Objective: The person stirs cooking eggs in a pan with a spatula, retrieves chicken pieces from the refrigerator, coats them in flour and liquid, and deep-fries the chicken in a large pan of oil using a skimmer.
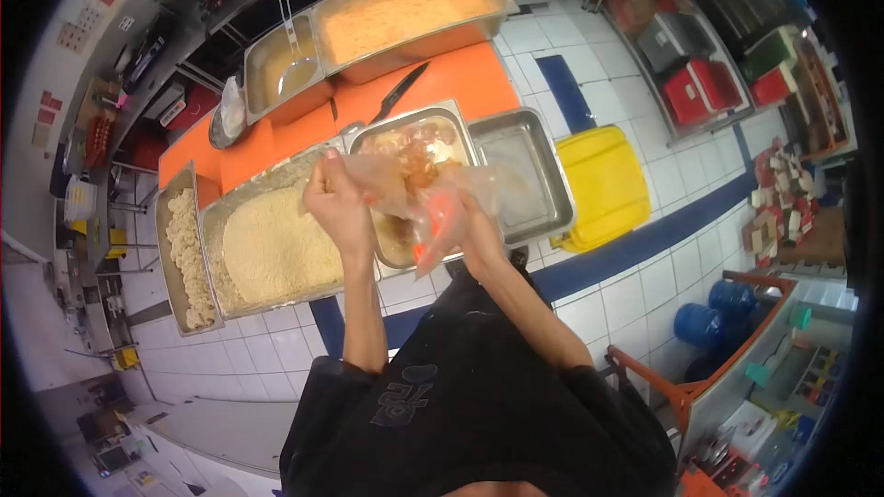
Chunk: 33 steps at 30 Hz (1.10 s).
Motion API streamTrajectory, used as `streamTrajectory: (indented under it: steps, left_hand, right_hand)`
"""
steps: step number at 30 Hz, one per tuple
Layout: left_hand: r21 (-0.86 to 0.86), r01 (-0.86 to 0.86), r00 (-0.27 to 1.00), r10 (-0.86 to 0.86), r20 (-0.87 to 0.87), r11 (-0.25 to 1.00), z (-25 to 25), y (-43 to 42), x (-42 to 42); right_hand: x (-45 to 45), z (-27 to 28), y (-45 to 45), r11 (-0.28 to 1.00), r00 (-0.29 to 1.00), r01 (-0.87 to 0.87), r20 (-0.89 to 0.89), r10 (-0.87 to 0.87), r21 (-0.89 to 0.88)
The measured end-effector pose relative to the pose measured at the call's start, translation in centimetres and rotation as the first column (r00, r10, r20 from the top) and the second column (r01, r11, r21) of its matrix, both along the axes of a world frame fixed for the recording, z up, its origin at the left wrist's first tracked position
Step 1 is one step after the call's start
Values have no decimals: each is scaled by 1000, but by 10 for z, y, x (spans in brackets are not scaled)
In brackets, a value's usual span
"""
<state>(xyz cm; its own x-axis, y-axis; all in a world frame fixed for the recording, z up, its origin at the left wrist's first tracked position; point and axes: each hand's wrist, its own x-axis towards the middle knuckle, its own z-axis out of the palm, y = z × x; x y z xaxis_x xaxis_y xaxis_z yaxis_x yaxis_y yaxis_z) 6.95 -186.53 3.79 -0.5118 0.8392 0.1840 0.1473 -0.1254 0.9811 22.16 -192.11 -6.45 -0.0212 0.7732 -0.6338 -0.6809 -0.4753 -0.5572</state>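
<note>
A clear plastic bag (433,221) with something orange-red in or behind it is stretched between my two hands. My left hand (338,202) has its fingers closed on the bag's left side, beside the tray of pale crumbs (281,253). On the bag's right side, my right hand (479,235) grips the plastic. Below the bag is a steel tray (458,113) holding reddish-brown pieces in liquid, partly hidden by the bag. A steel tray with a bare bottom (520,166) stands to the right.
A knife (401,92) lies on the orange board (470,74). Behind are a deep pan of orange mix (405,18) and a pan with a strainer (293,74). A narrow tray of clumps (189,258) stands left, a yellow lid (603,189) right.
</note>
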Motion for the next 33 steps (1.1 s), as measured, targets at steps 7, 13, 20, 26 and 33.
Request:
streamTrajectory:
  steps: [7, 13, 20, 26, 33]
  left_hand:
    - [-35, 51, 987, -56, -149, 998, 51, -50, 73]
    - [-328, 218, 913, -311, -265, 919, -49, -92, 186]
    - [-733, 648, 452, -879, 153, 206, -227, -64, 419]
    - [-768, 619, -292, -860, -418, 164, -385, 78, 692]
    - [-905, 395, -551, -747, -373, 161, -512, 121, 775]
  right_hand:
    - [78, 23, 39, 978, 980, -122, -135, 145, 168]
    - [299, 20, 37, 887, 999, 4, 35, -23, 461]
    - [589, -9, -84, 889, 839, 188, 403, -367, 418]
    - [716, -59, -170, 842, 692, 470, 482, -538, 266]
    - [777, -100, -180, 590, 450, 796, 519, -727, 137]
